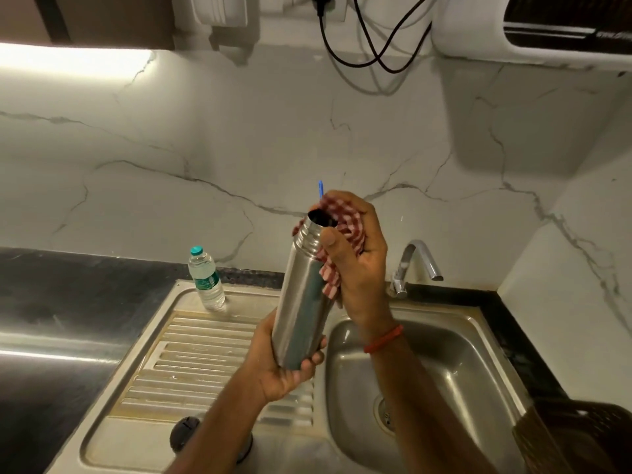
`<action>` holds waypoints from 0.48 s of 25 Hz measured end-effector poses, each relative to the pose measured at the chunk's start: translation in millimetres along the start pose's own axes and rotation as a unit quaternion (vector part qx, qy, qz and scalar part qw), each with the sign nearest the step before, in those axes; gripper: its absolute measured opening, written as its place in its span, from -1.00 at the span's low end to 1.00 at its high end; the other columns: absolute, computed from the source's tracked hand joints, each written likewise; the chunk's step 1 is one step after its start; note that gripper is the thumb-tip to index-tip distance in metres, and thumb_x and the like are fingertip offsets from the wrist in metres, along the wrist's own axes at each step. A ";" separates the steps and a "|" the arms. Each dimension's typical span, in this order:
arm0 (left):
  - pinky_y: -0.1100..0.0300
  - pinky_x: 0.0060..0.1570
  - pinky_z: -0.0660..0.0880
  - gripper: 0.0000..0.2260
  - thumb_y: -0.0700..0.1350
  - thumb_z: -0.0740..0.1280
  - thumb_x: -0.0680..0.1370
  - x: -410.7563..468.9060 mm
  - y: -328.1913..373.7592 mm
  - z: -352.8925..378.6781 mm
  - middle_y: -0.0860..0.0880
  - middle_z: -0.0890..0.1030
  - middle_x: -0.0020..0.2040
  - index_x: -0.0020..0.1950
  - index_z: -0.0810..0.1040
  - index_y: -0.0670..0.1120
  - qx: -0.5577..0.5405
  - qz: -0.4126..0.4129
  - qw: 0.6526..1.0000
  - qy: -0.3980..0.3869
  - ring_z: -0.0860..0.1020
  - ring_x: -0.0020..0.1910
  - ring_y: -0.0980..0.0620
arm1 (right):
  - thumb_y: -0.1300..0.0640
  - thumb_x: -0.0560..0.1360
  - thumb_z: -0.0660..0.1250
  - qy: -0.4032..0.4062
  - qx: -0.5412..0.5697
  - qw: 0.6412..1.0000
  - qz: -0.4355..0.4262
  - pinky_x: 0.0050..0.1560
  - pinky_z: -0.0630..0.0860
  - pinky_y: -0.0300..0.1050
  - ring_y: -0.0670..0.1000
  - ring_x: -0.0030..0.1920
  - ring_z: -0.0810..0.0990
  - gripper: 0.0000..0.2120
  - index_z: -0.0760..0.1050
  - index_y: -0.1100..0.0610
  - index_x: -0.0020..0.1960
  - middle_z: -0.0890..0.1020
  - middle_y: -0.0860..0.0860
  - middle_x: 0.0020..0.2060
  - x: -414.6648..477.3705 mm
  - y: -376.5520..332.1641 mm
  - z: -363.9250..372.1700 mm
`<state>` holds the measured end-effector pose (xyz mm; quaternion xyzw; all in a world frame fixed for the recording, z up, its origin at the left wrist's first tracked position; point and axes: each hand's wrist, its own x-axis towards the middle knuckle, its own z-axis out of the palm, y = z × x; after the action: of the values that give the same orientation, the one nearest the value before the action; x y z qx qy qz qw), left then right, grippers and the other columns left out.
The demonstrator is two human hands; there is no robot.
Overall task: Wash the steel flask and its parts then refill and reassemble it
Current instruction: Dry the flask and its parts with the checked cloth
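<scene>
The steel flask (302,295) is held upright and slightly tilted above the sink edge, its mouth uncapped. My left hand (278,367) grips its base from below. My right hand (355,261) holds a red-and-white checked cloth (345,230) against the flask's neck and rim, thumb on the steel. A thin blue stick (320,189) pokes up behind the cloth. A dark round flask part (184,434) lies on the drainboard, partly hidden by my left forearm. A small plastic water bottle (206,280) with a teal cap stands on the drainboard's far end.
The steel sink basin (455,364) lies to the right, with the tap (415,265) at its back. The ribbed drainboard (191,364) is left of it. A dark basket (578,436) sits at the lower right. Black cables (372,46) hang on the marble wall.
</scene>
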<state>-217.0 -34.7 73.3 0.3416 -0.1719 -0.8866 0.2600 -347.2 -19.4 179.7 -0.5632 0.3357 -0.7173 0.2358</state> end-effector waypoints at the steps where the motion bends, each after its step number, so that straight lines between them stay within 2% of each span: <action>1: 0.17 -0.54 0.56 -0.45 0.19 0.31 0.39 0.1 -5.2 11.0 -0.27 0.61 -0.17 -0.08 0.71 -0.31 -0.037 0.023 0.999 0.002 0.59 -0.42 -0.14 | -0.18 0.46 0.41 0.019 -0.006 0.999 0.045 0.23 0.57 0.15 0.08 0.22 0.60 -0.52 0.40 -0.18 0.34 0.60 -0.08 0.21 -4.6 5.8 5.5; 3: 0.11 -0.45 0.63 -0.52 0.17 0.31 0.49 1.4 -4.7 26.7 -0.21 0.67 -0.13 0.01 0.70 -0.24 -0.112 0.104 0.988 -0.003 0.66 -0.32 -0.14 | -0.37 0.44 0.32 0.012 -0.091 0.992 0.089 0.14 0.63 0.12 0.02 0.18 0.63 -0.46 0.26 -0.39 0.38 0.59 -0.16 0.20 -23.7 23.3 16.7; 5: 0.08 -0.35 0.65 -0.52 0.23 0.24 0.61 4.0 3.6 31.8 -0.15 0.73 -0.05 0.16 0.68 -0.14 -0.097 0.188 0.977 0.022 0.72 -0.18 -0.10 | -0.43 0.45 0.24 0.006 -0.151 0.983 0.099 0.14 0.63 0.02 -0.10 0.20 0.61 -0.39 0.09 -0.43 0.43 0.54 -0.26 0.22 -45.1 39.8 23.7; 7: 0.13 -0.33 0.63 -0.52 0.26 0.15 0.66 3.4 7.1 27.8 -0.11 0.75 -0.06 0.16 0.66 -0.07 0.078 0.259 0.956 0.110 0.73 -0.18 -0.01 | -0.39 0.48 0.25 0.024 -0.133 0.985 0.104 0.18 0.60 -0.08 -0.16 0.23 0.57 -0.37 0.06 -0.40 0.46 0.51 -0.35 0.23 -55.1 49.0 19.2; 9: 0.26 -0.30 0.59 -0.56 0.16 0.07 0.71 2.7 10.4 25.3 -0.16 0.72 -0.03 0.20 0.62 -0.08 0.255 0.340 0.889 0.168 0.71 -0.20 0.09 | -0.27 0.54 0.28 0.037 -0.121 0.986 0.112 0.18 0.59 -0.11 -0.18 0.21 0.58 -0.46 0.16 -0.30 0.45 0.52 -0.41 0.18 -53.9 51.2 9.3; 10: 0.31 -0.25 0.58 -0.60 0.10 0.04 0.72 2.8 12.9 23.5 -0.18 0.69 0.05 0.28 0.56 -0.08 0.297 0.380 0.864 0.146 0.70 -0.16 0.13 | -0.20 0.56 0.27 0.038 -0.111 0.985 0.123 0.18 0.60 -0.09 -0.18 0.19 0.59 -0.50 0.19 -0.26 0.44 0.54 -0.40 0.15 -51.4 50.0 6.3; 12: 0.26 -0.10 0.61 -0.63 0.06 0.03 0.70 -0.8 19.8 24.8 -0.10 0.62 0.20 0.46 0.37 -0.01 0.319 0.426 0.844 0.065 0.69 0.02 0.13 | -0.13 0.57 0.25 0.039 -0.099 0.984 0.142 0.21 0.59 0.00 -0.14 0.20 0.60 -0.52 0.19 -0.27 0.44 0.56 -0.30 0.17 -50.3 51.5 5.0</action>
<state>-226.9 -47.1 100.8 0.3554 -0.5562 -0.5610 0.4995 -331.6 -18.6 109.2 -0.5021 0.4909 -0.6607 0.2652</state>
